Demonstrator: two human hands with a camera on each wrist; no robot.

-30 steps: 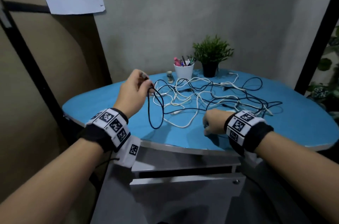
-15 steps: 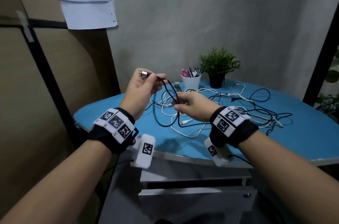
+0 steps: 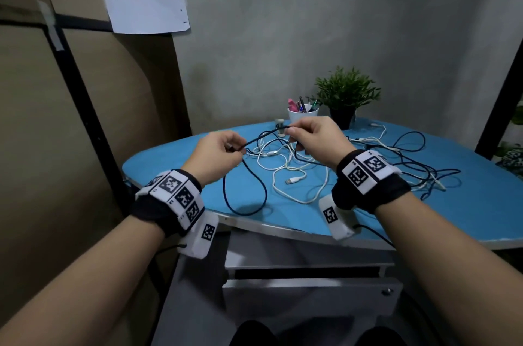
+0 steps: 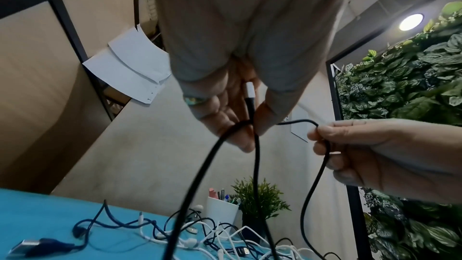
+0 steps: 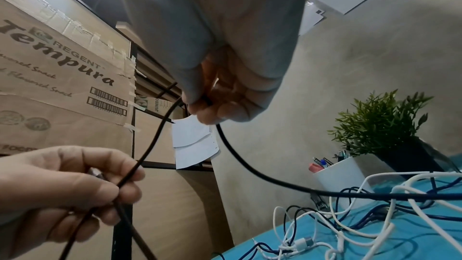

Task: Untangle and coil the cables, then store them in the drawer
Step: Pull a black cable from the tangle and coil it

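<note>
With the black cable [image 3: 256, 139] pinched in both hands, left hand [image 3: 215, 151] and right hand [image 3: 314, 136], above the worktop [image 3: 467, 204], loops are best kept even while slack gets fed from the tangle [image 3: 305, 164] at 12 o'clock.

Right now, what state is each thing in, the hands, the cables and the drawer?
left hand: pinching the black cable near its plug end
right hand: pinching the same cable farther along
black cable: lifted between the hands, a loop hanging onto the table
white cables: tangled, lying on the table
drawer: slightly open
</note>
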